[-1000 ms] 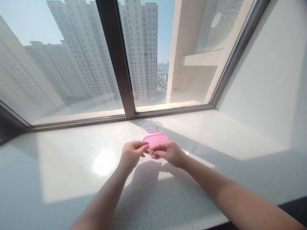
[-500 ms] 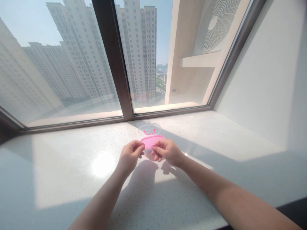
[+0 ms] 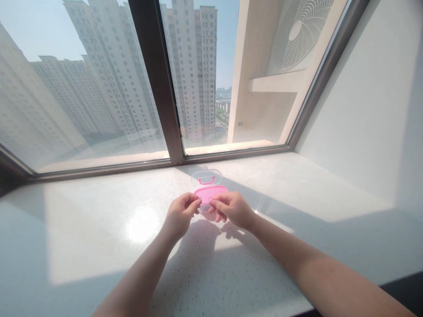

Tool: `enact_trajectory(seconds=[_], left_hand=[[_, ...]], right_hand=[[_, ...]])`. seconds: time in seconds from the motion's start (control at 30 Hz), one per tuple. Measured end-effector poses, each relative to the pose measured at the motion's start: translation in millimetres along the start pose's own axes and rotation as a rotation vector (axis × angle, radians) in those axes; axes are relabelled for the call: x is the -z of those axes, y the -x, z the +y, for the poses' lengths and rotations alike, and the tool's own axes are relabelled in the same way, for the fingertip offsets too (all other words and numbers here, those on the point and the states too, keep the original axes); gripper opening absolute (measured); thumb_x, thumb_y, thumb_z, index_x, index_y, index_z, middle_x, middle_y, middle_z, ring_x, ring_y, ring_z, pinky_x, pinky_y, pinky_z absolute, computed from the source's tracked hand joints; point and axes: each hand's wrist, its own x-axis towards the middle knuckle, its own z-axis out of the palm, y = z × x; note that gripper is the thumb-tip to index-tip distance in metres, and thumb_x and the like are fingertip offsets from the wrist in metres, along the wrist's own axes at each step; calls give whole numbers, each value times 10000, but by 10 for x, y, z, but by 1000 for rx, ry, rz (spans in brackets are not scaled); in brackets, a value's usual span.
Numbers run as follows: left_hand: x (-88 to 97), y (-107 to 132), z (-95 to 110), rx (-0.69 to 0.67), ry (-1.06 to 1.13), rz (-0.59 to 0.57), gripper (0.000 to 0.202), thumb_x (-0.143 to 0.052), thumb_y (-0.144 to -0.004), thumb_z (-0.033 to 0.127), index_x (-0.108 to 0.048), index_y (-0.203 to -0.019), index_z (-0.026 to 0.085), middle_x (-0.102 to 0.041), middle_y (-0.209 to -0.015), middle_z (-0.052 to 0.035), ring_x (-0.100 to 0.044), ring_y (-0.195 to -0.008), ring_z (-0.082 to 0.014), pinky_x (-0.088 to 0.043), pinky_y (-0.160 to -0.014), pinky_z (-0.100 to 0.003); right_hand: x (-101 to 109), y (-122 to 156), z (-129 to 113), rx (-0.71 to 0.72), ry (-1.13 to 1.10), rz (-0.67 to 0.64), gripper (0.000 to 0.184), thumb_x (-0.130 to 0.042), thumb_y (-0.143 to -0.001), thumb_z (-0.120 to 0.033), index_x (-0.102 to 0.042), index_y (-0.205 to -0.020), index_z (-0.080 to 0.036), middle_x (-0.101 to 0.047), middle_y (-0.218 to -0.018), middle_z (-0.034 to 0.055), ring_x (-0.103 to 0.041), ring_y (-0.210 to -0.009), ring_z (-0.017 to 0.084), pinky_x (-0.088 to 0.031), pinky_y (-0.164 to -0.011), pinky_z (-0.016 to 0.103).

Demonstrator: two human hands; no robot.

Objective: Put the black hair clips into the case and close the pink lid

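Note:
A small pink box (image 3: 211, 192) lies open on the white stone sill (image 3: 297, 185), its clear lid (image 3: 206, 177) with a pink handle tipped back toward the window. My left hand (image 3: 180, 215) and my right hand (image 3: 231, 209) hover just in front of the box, close together. Both have thumb and fingers pinched, with a tiny thing between the fingertips that is too small to name. The front edge of the box is partly hidden behind my fingers.
A dark window frame (image 3: 155, 83) rises behind the box, with glass on both sides. A white wall (image 3: 370, 110) closes the sill on the right. The sill's dark front edge (image 3: 403, 281) shows at the lower right. Bright sun patches lie on the stone.
My two hands have stayed in front of the pink box, drifting slightly apart and then close together again. The box has not moved.

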Motion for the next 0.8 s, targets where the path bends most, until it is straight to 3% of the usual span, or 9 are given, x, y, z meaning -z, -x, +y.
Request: enact_trajectory(seconds=[0.53, 0.8], left_hand=[[10, 26, -2, -10, 23, -15, 224, -666, -775, 348, -697, -785, 126, -636, -631, -18, -562, -583, -121, -411, -535, -222], [-1, 31, -17, -3, 46, -21, 228, -677, -767, 352, -691, -780, 125, -643, -645, -21, -565, -574, -118, -412, -523, -220]], right_hand=[[21, 12, -49, -18, -36, 31, 318, -642, -805, -379, -682, -634, -113, -590, -442, 7, -508, -356, 79, -380, -351, 173], [25, 0, 33, 28, -49, 69, 301, -642, -817, -354, -635, -622, -125, -616, -537, 8, -551, -411, 84, -411, -380, 168]])
